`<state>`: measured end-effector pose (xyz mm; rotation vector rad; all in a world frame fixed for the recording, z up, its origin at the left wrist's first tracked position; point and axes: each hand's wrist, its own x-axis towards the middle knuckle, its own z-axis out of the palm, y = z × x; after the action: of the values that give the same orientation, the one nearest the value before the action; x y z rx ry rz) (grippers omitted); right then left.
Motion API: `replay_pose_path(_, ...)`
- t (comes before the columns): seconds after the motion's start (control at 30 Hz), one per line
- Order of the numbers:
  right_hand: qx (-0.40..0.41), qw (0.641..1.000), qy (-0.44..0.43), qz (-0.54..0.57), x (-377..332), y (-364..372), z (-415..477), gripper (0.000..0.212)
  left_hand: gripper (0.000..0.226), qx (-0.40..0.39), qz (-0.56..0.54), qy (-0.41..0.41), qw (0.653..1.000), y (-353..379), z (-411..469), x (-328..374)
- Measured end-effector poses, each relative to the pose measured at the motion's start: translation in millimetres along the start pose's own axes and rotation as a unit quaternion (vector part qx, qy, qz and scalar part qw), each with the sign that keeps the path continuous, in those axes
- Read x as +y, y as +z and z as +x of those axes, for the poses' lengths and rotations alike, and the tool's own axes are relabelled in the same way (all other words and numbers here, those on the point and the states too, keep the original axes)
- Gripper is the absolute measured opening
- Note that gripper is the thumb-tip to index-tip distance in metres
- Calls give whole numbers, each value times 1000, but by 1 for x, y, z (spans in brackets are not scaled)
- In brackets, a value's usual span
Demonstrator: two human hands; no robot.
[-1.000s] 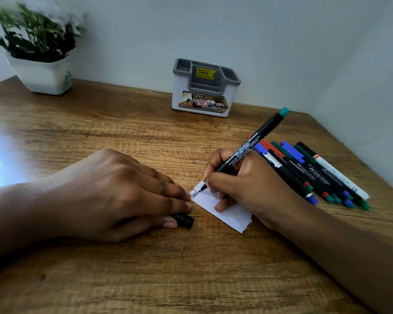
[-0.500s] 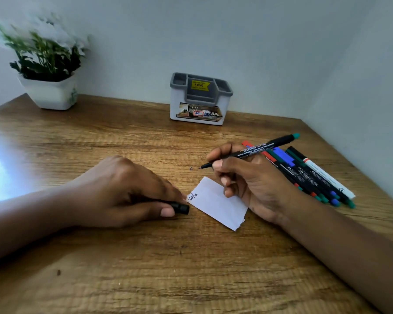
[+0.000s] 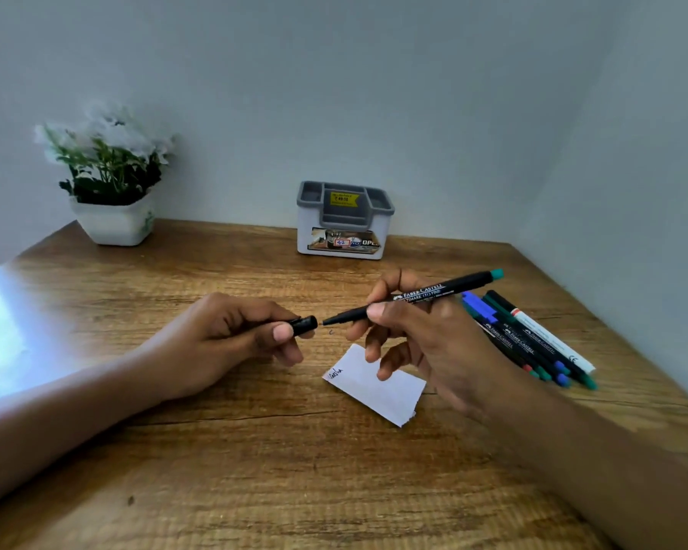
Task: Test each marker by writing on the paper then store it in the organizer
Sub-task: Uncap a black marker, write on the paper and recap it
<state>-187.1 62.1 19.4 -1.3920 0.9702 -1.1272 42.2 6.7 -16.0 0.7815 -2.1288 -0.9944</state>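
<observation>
Grips the black cap in the left hand, mid-worktop. Seems to hold nothing yet in the organizer at the back edge. Shows one scribble on the paper: tested. Pinches the uncapped marker in the right hand, tip just short of the cap; capping and storing left. Leaves a pile of markers by the right edge, likely untested.

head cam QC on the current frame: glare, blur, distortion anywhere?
Head view: blown-out glare on the table at its left edge; plant flowers soft and washed out; wide-angle stretch toward the corners; print on the held marker reads sharp and the cap is clear; loose markers at the right look slightly soft.
</observation>
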Motion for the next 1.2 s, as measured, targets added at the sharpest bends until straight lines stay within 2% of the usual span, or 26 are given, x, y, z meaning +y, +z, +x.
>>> replay_pose_path(0.2, -6, 998, -11, -61, 1, 3, -3, 8, 47, -17, 1, -8, 1000, 7, -3, 11)
replay_pose_path(0.3, -10, 996, -26, -90, 6, 9, -2, 13, 38, -27, -67, -31, 997, 15, -4, 19)
replay_pose_path(0.4, -5, 999, -17, -50, 6, 13, -1, 15, 23, -29, -125, -78, 989, 21, -2, 27)
replay_pose_path(0.53, -7, 999, 9, -33, 2, 14, -3, 12, 54, -45, -211, -130, 968, 19, -2, 33)
replay_pose_path(0.57, -8, 999, 15, -31, 2, 14, -3, 14, 54, -45, -226, -144, 963, 20, -2, 34)
replay_pose_path(0.7, -22, 999, 38, -19, 5, 15, -3, 19, 25, -35, -280, -206, 937, 24, -4, 39)
replay_pose_path(0.87, -45, 998, 37, -20, 1, 12, -4, 19, 29, -25, -287, -195, 937, 28, -5, 46)
replay_pose_path(1.03, 15, 999, 35, -13, 5, 10, 2, 17, 36, -6, -229, -187, 955, 19, 7, 44)
replay_pose_path(1.1, 53, 998, 29, 2, 4, 7, 6, 23, 34, 33, -198, -185, 962, 12, 13, 42)
replay_pose_path(1.2, 111, 992, 20, 54, -6, -9, 11, 21, 34, 160, -162, -157, 961, 0, 29, 31)
